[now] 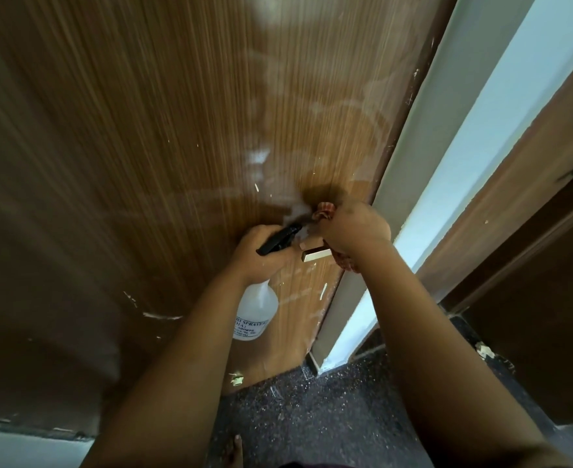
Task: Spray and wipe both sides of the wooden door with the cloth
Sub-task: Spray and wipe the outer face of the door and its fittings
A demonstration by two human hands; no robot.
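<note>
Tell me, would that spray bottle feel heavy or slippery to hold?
Probably light: the spray bottle is thin translucent plastic and hangs from the left hand alone. Its smooth body might be slick if wet, though fingers round the black trigger head should steady it.

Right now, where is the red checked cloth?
In the head view, the red checked cloth is bunched in the right hand, against the brown wooden door just above its metal handle, near the door's right edge.

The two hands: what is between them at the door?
In the head view, the door handle lies between the left hand and the right hand.
</note>
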